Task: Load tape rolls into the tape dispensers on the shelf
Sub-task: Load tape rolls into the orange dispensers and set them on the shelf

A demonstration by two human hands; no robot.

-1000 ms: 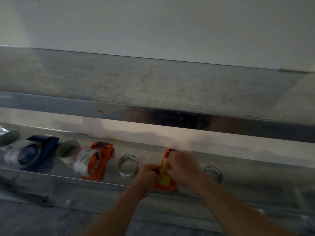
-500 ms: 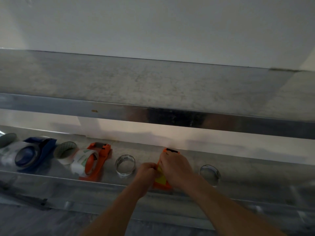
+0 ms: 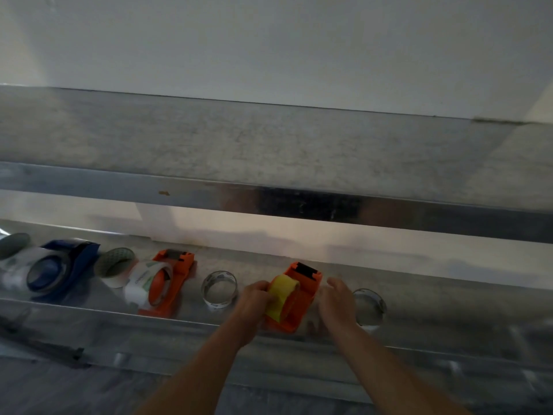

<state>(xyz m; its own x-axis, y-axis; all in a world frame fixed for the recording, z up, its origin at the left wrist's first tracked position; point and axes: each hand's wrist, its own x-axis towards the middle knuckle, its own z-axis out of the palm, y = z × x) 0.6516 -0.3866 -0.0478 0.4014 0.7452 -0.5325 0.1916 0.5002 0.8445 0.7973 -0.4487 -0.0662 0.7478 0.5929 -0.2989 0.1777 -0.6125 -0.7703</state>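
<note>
An orange tape dispenser [image 3: 302, 298] lies on the lower metal shelf [image 3: 269, 327] with a yellow tape roll [image 3: 281, 296] seated in it. My left hand [image 3: 254, 301] touches the yellow roll's left side, fingers curled against it. Just right of the dispenser is my right hand [image 3: 336, 301], off it, with fingers apart and nothing in them. Two clear tape rolls stand on either side, one [image 3: 219, 287] to the left and one [image 3: 369, 307] to the right.
Further left lie another orange dispenser [image 3: 170, 283] with a white roll in it, a loose white roll [image 3: 115, 266], and a blue dispenser [image 3: 59, 269] with a roll. The upper shelf's steel front edge [image 3: 299, 202] overhangs the lower shelf.
My right hand has lifted off the orange dispenser and moved right, uncovering the yellow roll. My left hand stays at the roll's left side.
</note>
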